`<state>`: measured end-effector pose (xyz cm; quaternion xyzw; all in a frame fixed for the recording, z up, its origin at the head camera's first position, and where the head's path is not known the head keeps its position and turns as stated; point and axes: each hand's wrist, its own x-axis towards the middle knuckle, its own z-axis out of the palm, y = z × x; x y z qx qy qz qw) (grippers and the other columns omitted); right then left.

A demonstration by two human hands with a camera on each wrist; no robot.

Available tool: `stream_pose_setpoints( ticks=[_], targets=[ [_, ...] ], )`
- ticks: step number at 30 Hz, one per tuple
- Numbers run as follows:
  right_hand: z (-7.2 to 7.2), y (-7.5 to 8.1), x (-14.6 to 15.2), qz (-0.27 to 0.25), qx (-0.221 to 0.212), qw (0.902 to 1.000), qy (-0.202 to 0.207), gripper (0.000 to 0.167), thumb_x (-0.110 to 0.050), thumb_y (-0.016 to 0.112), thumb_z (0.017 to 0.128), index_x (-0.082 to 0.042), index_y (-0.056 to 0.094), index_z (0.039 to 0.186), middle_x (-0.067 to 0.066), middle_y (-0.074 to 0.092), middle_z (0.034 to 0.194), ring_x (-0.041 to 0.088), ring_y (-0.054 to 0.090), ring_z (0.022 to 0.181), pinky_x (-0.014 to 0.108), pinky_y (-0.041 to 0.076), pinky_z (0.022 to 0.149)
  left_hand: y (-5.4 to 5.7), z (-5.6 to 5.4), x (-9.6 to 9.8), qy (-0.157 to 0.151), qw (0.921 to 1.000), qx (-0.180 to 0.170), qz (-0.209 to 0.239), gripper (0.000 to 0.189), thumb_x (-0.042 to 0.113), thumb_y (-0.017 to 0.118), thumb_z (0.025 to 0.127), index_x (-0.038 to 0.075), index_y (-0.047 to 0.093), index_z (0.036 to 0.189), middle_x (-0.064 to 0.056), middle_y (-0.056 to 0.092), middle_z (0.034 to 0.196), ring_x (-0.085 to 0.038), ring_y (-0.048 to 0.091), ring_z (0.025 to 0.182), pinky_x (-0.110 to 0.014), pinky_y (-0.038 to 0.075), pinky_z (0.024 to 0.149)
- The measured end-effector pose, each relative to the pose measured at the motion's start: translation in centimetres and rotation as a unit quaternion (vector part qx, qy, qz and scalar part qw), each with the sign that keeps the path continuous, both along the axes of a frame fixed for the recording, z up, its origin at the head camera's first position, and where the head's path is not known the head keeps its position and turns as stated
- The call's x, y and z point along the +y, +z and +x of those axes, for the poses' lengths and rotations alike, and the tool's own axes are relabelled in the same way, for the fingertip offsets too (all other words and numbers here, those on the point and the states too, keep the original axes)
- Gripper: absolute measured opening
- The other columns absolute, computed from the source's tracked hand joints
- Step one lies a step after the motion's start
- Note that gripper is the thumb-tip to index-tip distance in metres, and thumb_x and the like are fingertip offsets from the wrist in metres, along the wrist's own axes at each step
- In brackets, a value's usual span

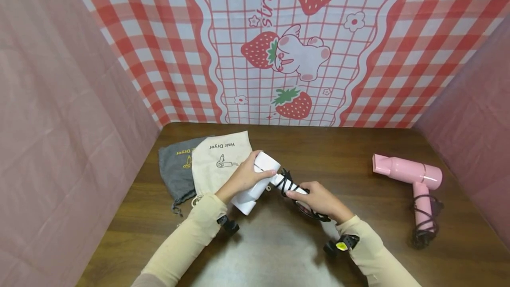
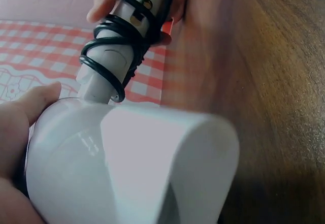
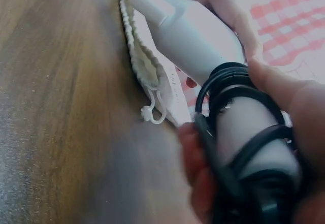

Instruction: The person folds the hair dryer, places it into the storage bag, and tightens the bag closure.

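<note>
Both my hands hold a white hair dryer (image 1: 260,185) above the table. My left hand (image 1: 246,174) grips its barrel near the back end, thumb across the top. With my right hand (image 1: 316,198) I grip the handle, which has a black cord (image 3: 246,94) wound round it in several loops. The nozzle (image 2: 167,153) points toward the near side of the table. Just left of the dryer lies a cream drawstring bag (image 1: 211,158) printed "Hair Dryer". In the right wrist view its gathered mouth (image 3: 144,64) and white drawstring show beside the nozzle.
A grey drawstring bag (image 1: 173,167) lies partly under the cream one. At the right of the wooden table (image 1: 338,145) is a pink hair dryer (image 1: 410,169), a dark cord wrapped round its handle. A checked strawberry cloth (image 1: 239,87) hangs behind, with pink cloth at both sides.
</note>
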<state>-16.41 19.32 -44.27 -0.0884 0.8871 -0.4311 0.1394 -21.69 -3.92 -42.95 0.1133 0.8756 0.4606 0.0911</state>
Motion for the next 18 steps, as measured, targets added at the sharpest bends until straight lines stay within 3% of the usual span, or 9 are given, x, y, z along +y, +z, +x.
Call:
stream_pose_setpoints(
  ticks=[4,9,14,18],
  targets=[
    [0.22,0.1,-0.29,-0.013,0.009,0.9999,-0.001,0.039,-0.043,0.068,0.088,-0.006,0.064,0.075,-0.003,0.052,0.051,0.009,0.049,0.044,0.026,0.044,0.045,-0.12,-0.21,-0.09,0.001,1.0,-0.004,-0.009,0.077,0.043,0.069,0.087,0.006,0.036,0.145,-0.016,0.061,0.117,-0.024,0.061,0.093,-0.03,0.049,0.074],
    [0.42,0.3,-0.54,-0.004,0.031,0.9994,-0.017,0.037,-0.042,0.071,0.086,-0.007,0.064,0.075,-0.003,0.052,0.051,0.011,0.05,0.044,0.028,0.044,0.044,0.27,-0.38,-0.07,0.005,0.9998,-0.01,-0.019,0.072,0.05,0.063,0.089,0.006,0.041,0.141,-0.015,0.062,0.113,-0.023,0.06,0.091,-0.031,0.049,0.074],
    [0.33,0.33,-0.51,0.023,0.058,0.998,0.008,0.037,-0.043,0.071,0.085,-0.009,0.065,0.074,-0.005,0.052,0.053,0.009,0.05,0.047,0.026,0.044,0.046,0.13,-0.46,-0.09,0.015,0.9996,-0.017,-0.017,0.068,0.05,0.065,0.087,0.005,0.047,0.134,-0.015,0.062,0.111,-0.023,0.06,0.091,-0.031,0.05,0.074],
    [0.33,0.17,-0.5,0.018,0.043,0.9985,0.027,0.038,-0.046,0.07,0.086,-0.01,0.067,0.077,-0.004,0.052,0.052,0.009,0.05,0.045,0.026,0.044,0.045,-0.19,-0.59,-0.08,0.009,0.9999,-0.013,-0.001,0.063,0.046,0.069,0.086,0.01,0.049,0.133,-0.016,0.062,0.119,-0.025,0.061,0.099,-0.033,0.05,0.08]
  ],
)
